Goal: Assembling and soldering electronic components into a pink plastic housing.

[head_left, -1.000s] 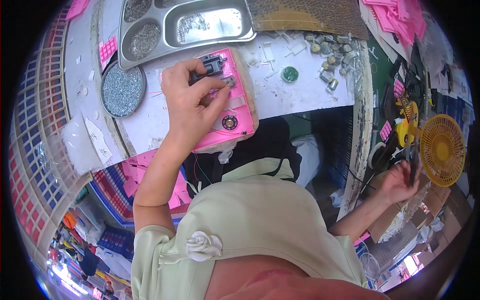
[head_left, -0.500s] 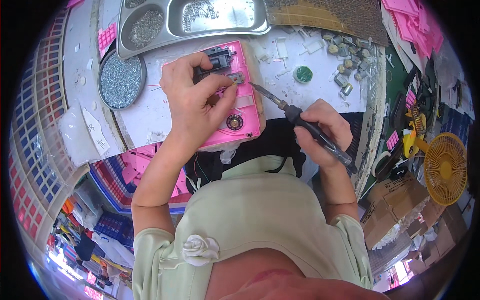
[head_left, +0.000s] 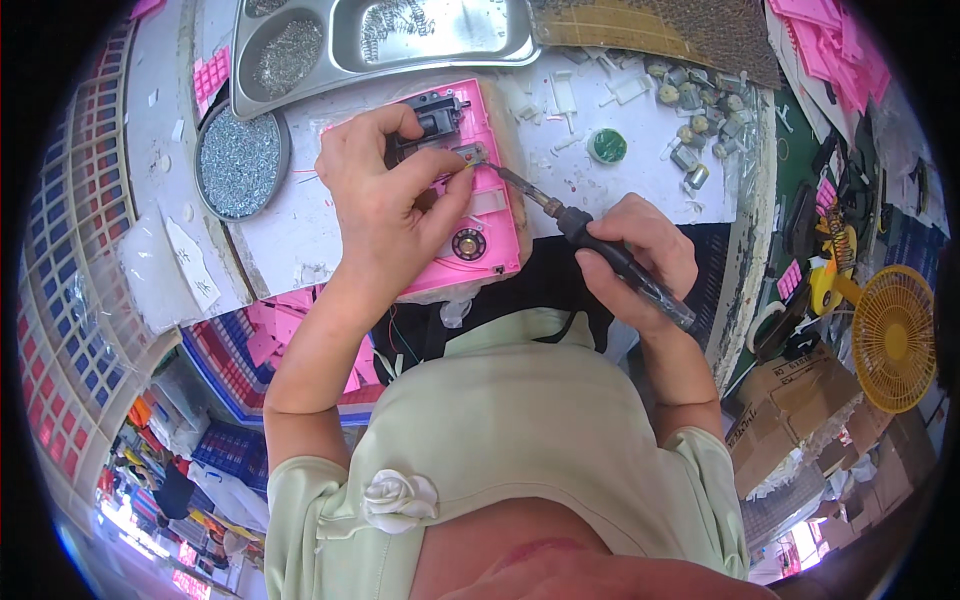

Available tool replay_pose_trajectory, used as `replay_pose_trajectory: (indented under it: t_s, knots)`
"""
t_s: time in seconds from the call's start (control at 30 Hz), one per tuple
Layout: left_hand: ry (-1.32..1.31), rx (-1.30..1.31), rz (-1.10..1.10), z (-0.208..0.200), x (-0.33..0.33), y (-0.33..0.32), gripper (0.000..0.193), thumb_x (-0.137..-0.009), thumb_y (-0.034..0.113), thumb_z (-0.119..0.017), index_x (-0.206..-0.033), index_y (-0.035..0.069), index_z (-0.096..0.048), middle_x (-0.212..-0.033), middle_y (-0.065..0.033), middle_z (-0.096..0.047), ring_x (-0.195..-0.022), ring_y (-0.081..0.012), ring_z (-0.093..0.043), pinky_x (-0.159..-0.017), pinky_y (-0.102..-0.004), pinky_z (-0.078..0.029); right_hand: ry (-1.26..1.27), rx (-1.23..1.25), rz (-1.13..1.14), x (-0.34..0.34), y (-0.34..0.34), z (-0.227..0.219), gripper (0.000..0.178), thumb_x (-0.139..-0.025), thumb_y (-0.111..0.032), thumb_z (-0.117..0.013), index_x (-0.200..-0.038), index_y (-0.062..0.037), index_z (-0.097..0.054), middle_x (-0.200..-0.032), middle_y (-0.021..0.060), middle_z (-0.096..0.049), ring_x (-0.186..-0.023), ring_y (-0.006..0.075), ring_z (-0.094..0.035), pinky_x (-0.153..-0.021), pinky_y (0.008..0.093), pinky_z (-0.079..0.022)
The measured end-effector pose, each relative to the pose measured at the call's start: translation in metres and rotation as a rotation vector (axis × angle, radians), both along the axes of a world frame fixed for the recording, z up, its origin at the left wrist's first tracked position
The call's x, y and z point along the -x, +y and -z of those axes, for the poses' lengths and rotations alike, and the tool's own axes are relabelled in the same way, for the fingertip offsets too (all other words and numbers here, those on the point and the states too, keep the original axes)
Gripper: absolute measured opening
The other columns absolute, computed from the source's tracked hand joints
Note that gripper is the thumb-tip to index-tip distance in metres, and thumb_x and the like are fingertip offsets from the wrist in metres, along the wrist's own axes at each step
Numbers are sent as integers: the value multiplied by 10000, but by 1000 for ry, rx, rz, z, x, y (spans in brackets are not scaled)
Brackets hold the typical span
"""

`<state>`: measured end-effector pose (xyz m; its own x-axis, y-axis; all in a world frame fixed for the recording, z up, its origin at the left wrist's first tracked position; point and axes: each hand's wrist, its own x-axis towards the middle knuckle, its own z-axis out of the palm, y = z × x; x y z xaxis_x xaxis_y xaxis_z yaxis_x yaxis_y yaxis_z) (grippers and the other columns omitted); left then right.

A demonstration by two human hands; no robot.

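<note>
R hand wrapped rnd soldering iron, tip nr small metal part in pink plastic housing, under L hand. L thumb/index pinched; item held unclear. Risk: tip slip, poss. burnt L hand or melted housing.

Dark printed lettering stands on a cardboard box below and left of the yellow fan, slanted and small. Dark marks stand on a white paper slip far left of the fan, not legible.
</note>
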<state>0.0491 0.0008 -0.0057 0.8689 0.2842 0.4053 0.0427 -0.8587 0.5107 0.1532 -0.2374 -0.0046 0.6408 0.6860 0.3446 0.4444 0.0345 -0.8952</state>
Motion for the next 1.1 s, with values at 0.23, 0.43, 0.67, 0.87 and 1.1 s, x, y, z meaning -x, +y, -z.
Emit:
replay_pose_trajectory:
  t_s: [0.23,0.43,0.67,0.87,1.1]
  knots:
    - [-8,10,7,-1,0,0,155,-676,159,-848,-794,160,-748,-1043,-55,-595,-965,-268,-532,-844,-415,-349,40,56,-35,1,-3,-2,272,-794,42,-779,-1035,36,-653,-771,91,-594,-666,185,-537,-603,310,-408]
    - [-6,8,7,-1,0,0,159,-674,159,-850,-797,162,-749,-1042,-53,-597,-967,-264,-537,-840,-414,-348,9,29,10,1,2,-1,267,-763,1,-808,-997,-10,-679,-716,73,-603,-594,178,-544,-541,292,-409]
    - [-3,-1,3,-1,0,0,160,-675,166,-851,-802,168,-754,-1050,-49,-597,-969,-262,-536,-838,-416,-347,-36,22,12,0,4,-3,284,-739,-14,-824,-990,-26,-692,-704,70,-620,-567,184,-552,-519,294,-418]
    - [0,-10,-5,0,1,0,158,-680,182,-851,-805,169,-755,-1054,-48,-596,-974,-262,-539,-843,-421,-343,-31,-21,3,-4,-3,1,291,-756,1,-817,-1015,1,-684,-717,76,-626,-584,187,-557,-526,291,-416]
    - [11,-35,-5,-1,1,0,155,-687,194,-850,-810,176,-758,-1055,-47,-596,-973,-261,-540,-847,-417,-339,-59,-46,5,-10,-7,-2,299,-756,12,-816,-1021,6,-678,-748,89,-654,-592,187,-572,-526,293,-423]
